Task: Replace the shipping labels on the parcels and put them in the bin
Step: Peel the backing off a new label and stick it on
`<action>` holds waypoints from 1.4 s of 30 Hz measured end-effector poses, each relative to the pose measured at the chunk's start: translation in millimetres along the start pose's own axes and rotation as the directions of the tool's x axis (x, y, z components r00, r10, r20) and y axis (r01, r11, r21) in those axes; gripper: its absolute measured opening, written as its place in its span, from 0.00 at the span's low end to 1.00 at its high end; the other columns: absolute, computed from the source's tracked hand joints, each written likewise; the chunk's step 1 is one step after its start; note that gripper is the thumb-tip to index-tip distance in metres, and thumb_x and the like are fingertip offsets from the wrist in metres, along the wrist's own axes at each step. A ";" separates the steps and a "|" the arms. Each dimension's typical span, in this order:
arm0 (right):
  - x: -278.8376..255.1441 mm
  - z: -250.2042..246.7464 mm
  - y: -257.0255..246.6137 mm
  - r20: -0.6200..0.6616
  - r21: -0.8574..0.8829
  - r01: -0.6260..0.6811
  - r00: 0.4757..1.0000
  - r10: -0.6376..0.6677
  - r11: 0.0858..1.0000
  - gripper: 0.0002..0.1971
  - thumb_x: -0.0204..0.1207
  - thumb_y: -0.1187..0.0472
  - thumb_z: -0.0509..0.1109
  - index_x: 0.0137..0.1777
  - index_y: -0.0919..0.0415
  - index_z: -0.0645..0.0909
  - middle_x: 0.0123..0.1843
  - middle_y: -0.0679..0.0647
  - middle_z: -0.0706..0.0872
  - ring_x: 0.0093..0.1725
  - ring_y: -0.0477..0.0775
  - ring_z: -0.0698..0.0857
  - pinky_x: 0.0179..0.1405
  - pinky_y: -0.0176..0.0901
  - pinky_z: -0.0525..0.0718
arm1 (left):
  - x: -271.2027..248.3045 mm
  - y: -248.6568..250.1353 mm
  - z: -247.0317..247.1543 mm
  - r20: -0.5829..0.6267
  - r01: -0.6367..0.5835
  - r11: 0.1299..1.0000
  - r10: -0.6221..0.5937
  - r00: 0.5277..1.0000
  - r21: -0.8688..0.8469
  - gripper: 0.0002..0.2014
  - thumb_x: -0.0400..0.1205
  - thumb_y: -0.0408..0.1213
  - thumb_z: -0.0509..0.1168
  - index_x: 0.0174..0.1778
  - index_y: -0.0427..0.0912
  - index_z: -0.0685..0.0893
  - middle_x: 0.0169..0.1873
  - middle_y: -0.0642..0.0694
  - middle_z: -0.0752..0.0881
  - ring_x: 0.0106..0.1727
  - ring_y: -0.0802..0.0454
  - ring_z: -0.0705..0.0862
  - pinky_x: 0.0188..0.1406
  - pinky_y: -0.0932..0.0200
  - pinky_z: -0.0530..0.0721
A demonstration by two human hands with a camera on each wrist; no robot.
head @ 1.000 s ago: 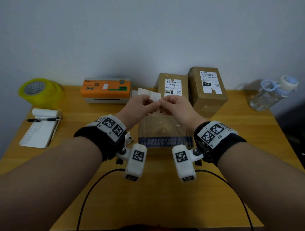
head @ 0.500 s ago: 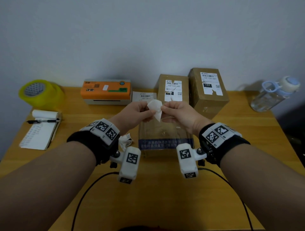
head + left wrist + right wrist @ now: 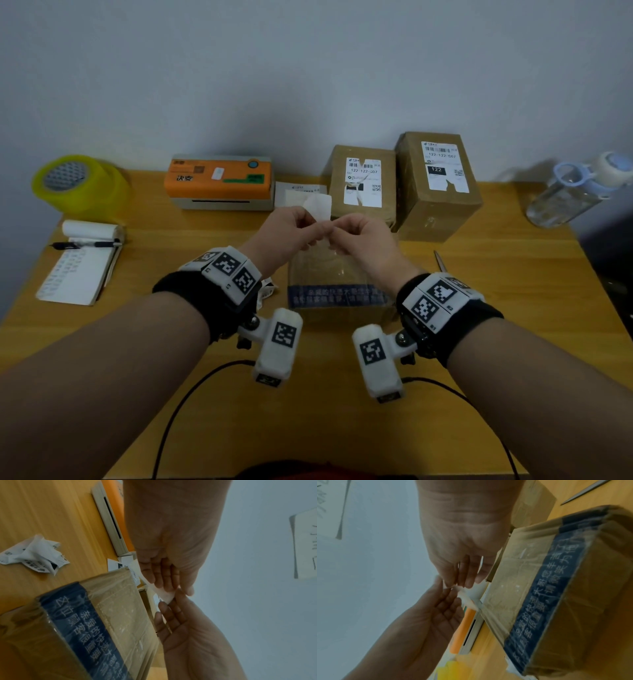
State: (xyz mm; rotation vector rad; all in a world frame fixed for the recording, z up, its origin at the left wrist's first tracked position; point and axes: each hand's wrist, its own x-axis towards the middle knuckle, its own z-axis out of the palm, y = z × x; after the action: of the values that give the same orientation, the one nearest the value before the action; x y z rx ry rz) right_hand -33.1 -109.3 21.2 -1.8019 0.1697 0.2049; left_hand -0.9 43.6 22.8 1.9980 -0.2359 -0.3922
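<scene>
A small white label [image 3: 320, 208] stands up between my two hands, which meet above the near parcel [image 3: 339, 294]. That parcel is a brown box with a blue printed tape band across its top. My left hand [image 3: 310, 228] pinches the label's lower left edge and my right hand [image 3: 337, 230] pinches its lower right. In the left wrist view the label [image 3: 164, 595] runs between the fingertips of my left hand [image 3: 169, 586] and my right hand [image 3: 171, 608]. Two more brown parcels [image 3: 363, 181] [image 3: 440, 185] with torn white labels stand at the back.
An orange label printer [image 3: 219, 180] sits at the back left, with a printed label [image 3: 296, 192] beside it. A crumpled old label [image 3: 34, 555] lies left of the near parcel. A yellow tape roll [image 3: 78, 185], a notepad with pen [image 3: 80, 267], a metal blade [image 3: 440, 262] and a water bottle [image 3: 575, 192] are also on the table.
The label was flat between my fingers, then hung point down, and now stands up above them. Both hands have stayed over the near parcel, close together.
</scene>
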 end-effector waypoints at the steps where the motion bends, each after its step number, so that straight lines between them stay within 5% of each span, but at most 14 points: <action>1: 0.4 0.9 -0.1 0.000 -0.006 0.005 1.000 -0.005 1.000 0.10 0.78 0.60 0.69 0.55 0.65 0.83 0.43 0.53 0.86 0.41 0.44 0.83 0.41 0.33 0.82 | 0.6 -0.5 0.2 -0.003 0.007 1.000 -0.007 1.000 -0.010 0.11 0.82 0.42 0.64 0.47 0.38 0.83 0.40 0.44 0.86 0.40 0.55 0.83 0.41 0.65 0.81; 7: 5.5 -10.1 -1.6 0.138 0.072 -0.084 0.988 0.073 0.994 0.02 0.78 0.61 0.70 0.45 0.56 0.84 0.41 0.52 0.89 0.42 0.47 0.87 0.52 0.42 0.86 | 0.4 -2.1 -7.7 0.130 -0.003 0.996 0.015 0.991 -0.092 0.10 0.85 0.36 0.60 0.58 0.37 0.81 0.45 0.42 0.86 0.43 0.56 0.83 0.42 0.69 0.83; 11: 9.3 -17.6 -2.5 0.224 0.087 -0.117 0.970 0.095 0.989 0.04 0.79 0.63 0.68 0.44 0.58 0.83 0.41 0.53 0.89 0.40 0.46 0.87 0.48 0.40 0.86 | 3.6 -6.3 -16.3 0.214 0.037 0.997 -0.021 0.977 -0.069 0.15 0.84 0.39 0.60 0.60 0.32 0.81 0.52 0.35 0.86 0.51 0.44 0.85 0.54 0.54 0.84; 16: 12.9 -11.8 0.1 0.152 0.090 -0.086 0.986 0.072 0.992 0.05 0.79 0.61 0.69 0.49 0.62 0.84 0.43 0.54 0.89 0.42 0.48 0.88 0.53 0.45 0.87 | 3.8 -2.9 -8.9 0.139 -0.007 1.000 0.007 0.990 -0.001 0.17 0.81 0.46 0.64 0.55 0.33 0.83 0.45 0.40 0.87 0.44 0.50 0.86 0.46 0.60 0.85; 23: 12.5 -11.3 4.0 0.172 0.200 -0.138 0.980 0.103 0.970 0.13 0.79 0.57 0.69 0.57 0.66 0.83 0.51 0.62 0.87 0.46 0.53 0.88 0.49 0.45 0.88 | 6.8 -2.5 -4.9 0.116 0.003 1.000 -0.001 0.993 -0.016 0.12 0.84 0.37 0.62 0.48 0.29 0.81 0.34 0.45 0.83 0.36 0.55 0.82 0.39 0.65 0.83; 27: 7.8 -6.1 -0.1 0.133 -0.005 -0.020 0.991 0.020 1.000 0.11 0.75 0.54 0.73 0.52 0.60 0.84 0.47 0.54 0.90 0.47 0.51 0.89 0.50 0.43 0.89 | 6.4 -2.4 -4.9 0.122 -0.008 1.000 0.009 0.993 -0.006 0.11 0.84 0.36 0.61 0.50 0.29 0.81 0.36 0.45 0.83 0.35 0.56 0.82 0.36 0.69 0.82; 31: 8.9 -12.8 -3.1 0.154 -0.059 -0.007 0.988 0.016 0.998 0.12 0.76 0.56 0.72 0.50 0.66 0.85 0.44 0.58 0.90 0.41 0.48 0.89 0.47 0.38 0.88 | 5.6 -1.7 -12.0 0.182 -0.017 0.999 0.011 0.983 0.032 0.10 0.84 0.36 0.61 0.49 0.32 0.81 0.36 0.46 0.83 0.37 0.57 0.83 0.39 0.66 0.82; 36: 10.5 -28.7 -6.3 0.276 -0.125 -0.005 0.960 0.039 0.992 0.05 0.77 0.59 0.71 0.45 0.60 0.85 0.36 0.50 0.91 0.39 0.45 0.89 0.46 0.35 0.87 | 5.5 2.6 -30.2 0.320 -0.020 0.995 -0.013 0.947 0.100 0.10 0.84 0.37 0.61 0.37 0.41 0.78 0.33 0.50 0.81 0.34 0.60 0.81 0.40 0.66 0.80; 42: 12.2 -44.5 -3.6 0.312 -0.116 -0.051 0.946 0.085 0.992 0.05 0.76 0.60 0.72 0.44 0.62 0.85 0.37 0.52 0.91 0.36 0.45 0.89 0.44 0.37 0.87 | 2.3 -0.9 -42.9 0.360 -0.009 0.983 -0.059 0.931 0.184 0.12 0.85 0.38 0.60 0.46 0.30 0.79 0.37 0.47 0.80 0.36 0.59 0.79 0.41 0.66 0.78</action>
State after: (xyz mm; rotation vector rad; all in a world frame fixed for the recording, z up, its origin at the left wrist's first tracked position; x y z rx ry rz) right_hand -18.3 -151.7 32.1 -1.8431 -0.0085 0.5580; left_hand 17.4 79.0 39.0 2.0977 -0.4952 -0.7849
